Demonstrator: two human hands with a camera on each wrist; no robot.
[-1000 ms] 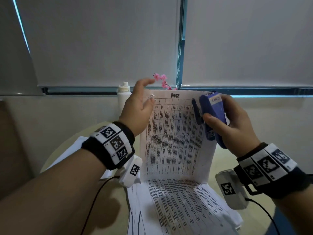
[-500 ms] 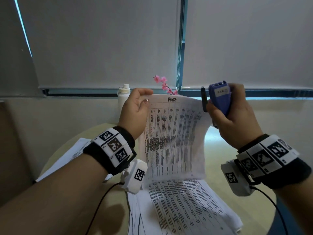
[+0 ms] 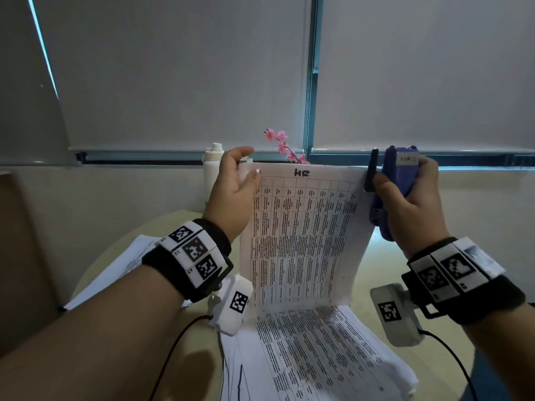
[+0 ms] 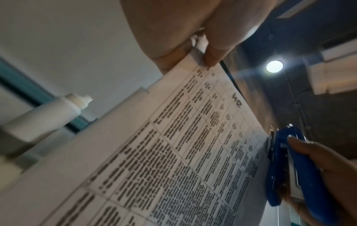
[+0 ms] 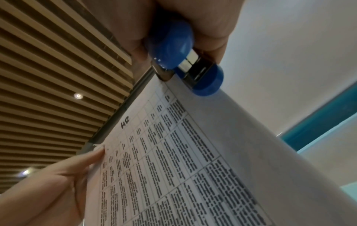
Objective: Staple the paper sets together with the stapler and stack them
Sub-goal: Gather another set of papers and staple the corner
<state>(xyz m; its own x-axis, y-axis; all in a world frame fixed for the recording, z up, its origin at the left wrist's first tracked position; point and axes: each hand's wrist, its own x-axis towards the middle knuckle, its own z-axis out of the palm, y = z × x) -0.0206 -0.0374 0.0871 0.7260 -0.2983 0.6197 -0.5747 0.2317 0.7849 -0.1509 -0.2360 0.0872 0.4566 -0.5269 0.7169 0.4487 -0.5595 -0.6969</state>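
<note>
The paper set marked HR hangs between the hands. The left hand pinches its top corner. The right hand squeezes the blue stapler on the other top corner. This set looks mid-staple; more papers lie below the hands, stacking still left.

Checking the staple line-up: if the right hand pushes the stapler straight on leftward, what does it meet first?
Most likely the top right corner of the paper set: the right hand holds the stapler with its mouth at that edge.
</note>
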